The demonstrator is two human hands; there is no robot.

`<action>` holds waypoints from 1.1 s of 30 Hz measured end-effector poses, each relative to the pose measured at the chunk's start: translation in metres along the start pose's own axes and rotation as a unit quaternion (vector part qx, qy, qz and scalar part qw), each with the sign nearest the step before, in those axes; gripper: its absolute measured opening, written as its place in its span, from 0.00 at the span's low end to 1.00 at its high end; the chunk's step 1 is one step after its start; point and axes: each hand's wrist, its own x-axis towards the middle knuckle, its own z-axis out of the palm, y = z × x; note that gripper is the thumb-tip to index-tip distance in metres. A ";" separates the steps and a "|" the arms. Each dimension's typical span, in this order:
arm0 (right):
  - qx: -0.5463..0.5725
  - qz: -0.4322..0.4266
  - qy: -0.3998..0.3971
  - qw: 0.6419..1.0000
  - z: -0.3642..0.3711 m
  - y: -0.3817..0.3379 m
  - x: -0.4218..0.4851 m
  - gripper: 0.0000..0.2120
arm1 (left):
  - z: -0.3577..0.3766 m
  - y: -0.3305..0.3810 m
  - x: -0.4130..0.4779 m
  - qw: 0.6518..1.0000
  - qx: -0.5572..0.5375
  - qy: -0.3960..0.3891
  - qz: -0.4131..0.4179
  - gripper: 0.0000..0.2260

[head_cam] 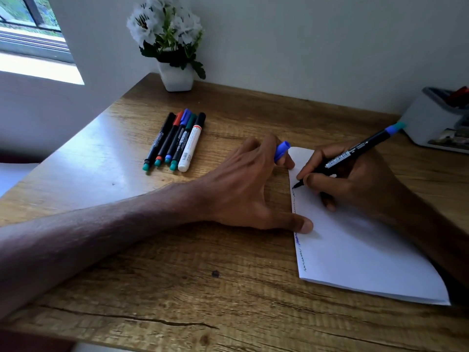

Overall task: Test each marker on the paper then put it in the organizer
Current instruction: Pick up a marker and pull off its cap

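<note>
On paper (355,250), right hand (355,184) pinching marker (350,154), left hand (243,184) holding cap (281,151)

Bare left hand (243,189) and right hand (355,184) on bare forearms (fine hairs show along the left one).

The uncapped marker (350,154), black-barrelled with a blue and teal end, slants in the right hand (355,181), tip touching the white paper (355,250) near its left edge, where a blue squiggly line runs. Its blue cap (282,150) sits between fingers of the left hand (243,184). Five capped markers (175,141) lie side by side left of the paper, one white (190,146). The white and grey organizer (426,123) stands far right.
</note>
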 end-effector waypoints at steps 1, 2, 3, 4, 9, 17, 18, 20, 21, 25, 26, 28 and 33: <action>0.001 0.002 0.000 1.000 0.000 0.000 0.000 0.06 | 0.000 0.000 0.000 1.000 -0.001 -0.001 -0.001 0.43; 0.000 0.002 -0.001 1.000 0.000 0.000 0.000 0.05 | 0.000 0.000 0.000 1.000 -0.001 -0.001 0.000 0.43; -0.002 0.003 -0.001 1.000 0.000 0.001 0.000 0.05 | 0.000 0.001 0.000 1.000 0.001 -0.001 0.001 0.43; -0.002 0.004 0.000 1.000 0.000 0.001 0.000 0.05 | 0.000 0.001 0.000 1.000 0.002 -0.002 0.002 0.43; 0.010 0.011 0.011 1.000 0.000 0.003 0.000 0.05 | 0.000 0.000 0.000 1.000 0.009 -0.008 0.003 0.43; 0.014 0.016 0.018 1.000 -0.001 0.005 0.001 0.03 | -0.001 0.001 0.001 1.000 0.006 -0.005 0.007 0.42; 0.016 0.017 0.020 1.000 -0.001 0.005 0.002 0.03 | -0.001 0.001 0.001 1.000 0.006 -0.004 0.009 0.42; 0.019 0.021 0.023 0.999 0.000 0.005 0.002 0.03 | -0.001 0.001 0.001 1.000 0.007 -0.001 0.008 0.40; 0.021 0.025 0.024 0.999 0.000 0.005 0.002 0.03 | -0.002 0.001 0.000 1.000 0.006 -0.001 0.007 0.39; 0.030 0.029 0.027 0.999 0.001 0.004 0.002 0.04 | -0.003 0.004 0.000 1.000 0.007 -0.005 0.006 0.37; 0.031 0.031 0.029 0.999 0.001 0.004 0.002 0.04 | -0.003 0.004 0.000 1.000 0.008 -0.004 0.006 0.37; 0.031 0.035 0.033 0.998 0.002 0.004 0.002 0.04 | -0.003 0.004 0.000 1.000 0.010 -0.005 0.005 0.37; 0.032 0.041 0.039 0.998 0.003 0.006 0.004 0.04 | -0.003 0.004 -0.001 1.000 0.014 -0.007 0.002 0.37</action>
